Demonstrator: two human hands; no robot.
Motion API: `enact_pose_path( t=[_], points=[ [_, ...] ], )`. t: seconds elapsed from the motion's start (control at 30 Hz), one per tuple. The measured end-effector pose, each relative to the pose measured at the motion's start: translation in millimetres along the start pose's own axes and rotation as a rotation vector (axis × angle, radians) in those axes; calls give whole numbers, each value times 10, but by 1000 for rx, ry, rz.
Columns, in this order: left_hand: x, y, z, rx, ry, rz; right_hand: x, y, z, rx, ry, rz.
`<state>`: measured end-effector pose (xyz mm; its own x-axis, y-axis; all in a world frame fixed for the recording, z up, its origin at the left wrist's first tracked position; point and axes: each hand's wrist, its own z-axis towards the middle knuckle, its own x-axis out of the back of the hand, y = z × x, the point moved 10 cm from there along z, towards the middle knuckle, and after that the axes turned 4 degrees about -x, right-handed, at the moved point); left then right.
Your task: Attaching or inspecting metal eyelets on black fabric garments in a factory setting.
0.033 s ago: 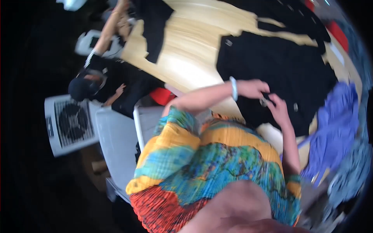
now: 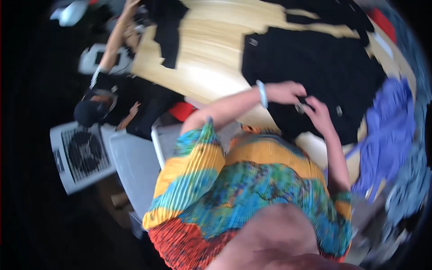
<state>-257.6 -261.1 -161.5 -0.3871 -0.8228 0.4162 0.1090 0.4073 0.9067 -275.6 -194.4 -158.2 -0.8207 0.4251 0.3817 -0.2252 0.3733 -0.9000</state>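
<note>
- Centrally, the left hand [image 2: 285, 93], with a pale bracelet [image 2: 262, 94] at its wrist, lies over the near part of the black garment [image 2: 310, 58]; its fingers are bent.
- The right hand [image 2: 320, 114] lies over the same part, fingers curled toward the left hand's fingertips. Whether either hand pinches the cloth cannot be told.
- A small, pale, shiny piece [image 2: 299, 108] shows at the fingertips against the black garment; its kind is unclear.
- The black garment is matt, plain and broad, spread mostly flat, with an irregular outline. Small pale patches mark its far left corner [image 2: 253, 42] and the area right of the hands [image 2: 339, 110].
- The light wood-grain table [image 2: 211, 54] supports the black garment and shows bare to its left.
- Crumpled violet cloth [image 2: 389, 130] lies just right of the black garment.
- Further black cloth [image 2: 328, 11] lies beyond the black garment.
- A co-worker [image 2: 153, 101] in dark clothing is well left of the black garment.
</note>
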Motion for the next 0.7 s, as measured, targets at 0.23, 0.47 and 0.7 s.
enact_pose_path(
  t=[0.23, 0.47, 0.7],
  points=[
    [-87, -372, 37, 255, 27, -308, 316, 210, -406, 17, 201, -388],
    [-166, -611, 139, 366, -28, -350, 430, 451, -617, -52, 326, -432],
    [-186, -650, 45, 497, -126, -346, 472, 468, -608, -43, 442, -359]
  ],
)
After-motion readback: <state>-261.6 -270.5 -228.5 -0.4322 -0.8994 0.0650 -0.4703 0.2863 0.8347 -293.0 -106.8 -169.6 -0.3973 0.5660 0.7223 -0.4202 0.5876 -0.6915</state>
